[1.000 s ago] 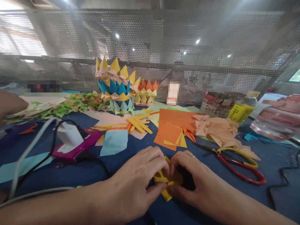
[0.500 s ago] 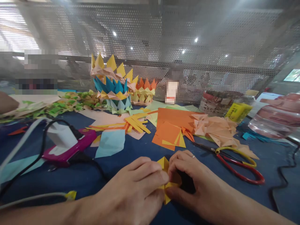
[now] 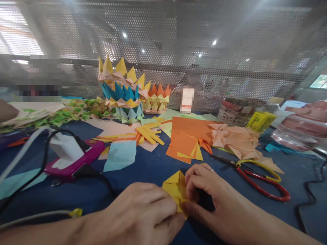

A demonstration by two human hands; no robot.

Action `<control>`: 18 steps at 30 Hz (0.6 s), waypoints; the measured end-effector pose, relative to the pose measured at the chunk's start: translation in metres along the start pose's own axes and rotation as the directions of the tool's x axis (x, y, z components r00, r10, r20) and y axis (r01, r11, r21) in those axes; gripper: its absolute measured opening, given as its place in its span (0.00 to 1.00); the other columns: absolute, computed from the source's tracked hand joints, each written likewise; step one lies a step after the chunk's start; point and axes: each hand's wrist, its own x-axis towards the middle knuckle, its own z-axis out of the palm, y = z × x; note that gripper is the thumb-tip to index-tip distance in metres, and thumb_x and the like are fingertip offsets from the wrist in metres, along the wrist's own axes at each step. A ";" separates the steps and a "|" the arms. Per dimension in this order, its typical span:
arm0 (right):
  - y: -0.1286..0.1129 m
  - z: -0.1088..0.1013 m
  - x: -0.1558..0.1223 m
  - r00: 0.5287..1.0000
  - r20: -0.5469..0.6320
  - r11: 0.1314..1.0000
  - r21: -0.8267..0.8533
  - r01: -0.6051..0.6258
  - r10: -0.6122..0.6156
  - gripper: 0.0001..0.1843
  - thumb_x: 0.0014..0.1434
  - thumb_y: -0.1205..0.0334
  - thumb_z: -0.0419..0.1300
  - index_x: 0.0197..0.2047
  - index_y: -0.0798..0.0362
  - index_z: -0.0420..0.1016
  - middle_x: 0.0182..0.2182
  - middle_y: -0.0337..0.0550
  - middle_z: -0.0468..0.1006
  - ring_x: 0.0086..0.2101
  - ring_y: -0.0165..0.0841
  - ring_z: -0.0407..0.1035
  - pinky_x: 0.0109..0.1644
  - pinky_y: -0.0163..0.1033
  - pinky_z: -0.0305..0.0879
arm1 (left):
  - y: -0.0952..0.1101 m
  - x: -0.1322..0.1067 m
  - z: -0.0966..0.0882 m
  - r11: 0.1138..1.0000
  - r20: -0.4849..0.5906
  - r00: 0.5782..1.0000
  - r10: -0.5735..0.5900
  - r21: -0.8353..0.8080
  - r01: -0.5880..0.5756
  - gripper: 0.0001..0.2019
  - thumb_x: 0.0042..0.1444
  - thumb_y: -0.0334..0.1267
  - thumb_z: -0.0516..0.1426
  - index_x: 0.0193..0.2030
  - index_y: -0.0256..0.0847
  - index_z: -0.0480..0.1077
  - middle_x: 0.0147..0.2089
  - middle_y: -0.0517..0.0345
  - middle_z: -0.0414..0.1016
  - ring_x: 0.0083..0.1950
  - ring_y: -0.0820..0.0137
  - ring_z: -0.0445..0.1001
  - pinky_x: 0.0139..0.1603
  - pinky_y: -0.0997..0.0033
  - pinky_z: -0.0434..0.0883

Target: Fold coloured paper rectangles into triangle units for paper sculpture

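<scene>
Yellow paper (image 3: pixel 175 185) pt. hidden, L hand (image 3: pixel 150 211) over it, pink bottle (image 3: pixel 302 127) cropped R

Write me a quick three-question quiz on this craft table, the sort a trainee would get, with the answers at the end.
1. Which thing do the left hand and the right hand both touch?
a) the clear bottle
b) the folded yellow paper
c) the large orange sheet

2. True or false: neither hand is holding the scissors.

3. Fill in the blank: seen from the camera, the paper crown with blue points stands to the ____ of the paper crown with orange points.

Key: 1. b; 2. True; 3. left
</scene>
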 end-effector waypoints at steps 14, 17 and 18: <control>0.000 0.004 -0.002 1.000 0.000 0.999 -0.032 -0.007 0.007 0.12 0.56 0.73 0.59 0.28 0.51 0.61 0.35 0.40 0.69 0.39 0.35 0.63 0.46 0.43 0.62 | -0.001 -0.001 -0.004 0.995 0.086 0.994 0.071 0.071 -0.077 0.15 0.64 0.31 0.46 0.48 0.44 0.72 0.35 0.58 0.79 0.37 0.68 0.75 0.41 0.75 0.71; 0.000 0.004 -0.003 1.000 0.003 1.000 -0.025 -0.015 0.015 0.10 0.57 0.72 0.59 0.29 0.51 0.62 0.36 0.40 0.69 0.40 0.35 0.63 0.45 0.42 0.62 | 0.000 0.000 -0.005 0.988 0.116 0.988 0.098 0.109 -0.111 0.15 0.64 0.30 0.45 0.46 0.40 0.72 0.36 0.56 0.79 0.38 0.67 0.76 0.38 0.74 0.71; 0.000 0.003 -0.003 1.000 0.002 0.999 -0.024 -0.023 0.023 0.10 0.56 0.72 0.60 0.31 0.50 0.62 0.36 0.39 0.70 0.40 0.35 0.63 0.44 0.42 0.62 | 0.000 0.001 -0.005 0.985 0.133 0.986 0.101 0.123 -0.118 0.15 0.64 0.29 0.45 0.45 0.39 0.72 0.37 0.56 0.78 0.37 0.67 0.76 0.36 0.74 0.70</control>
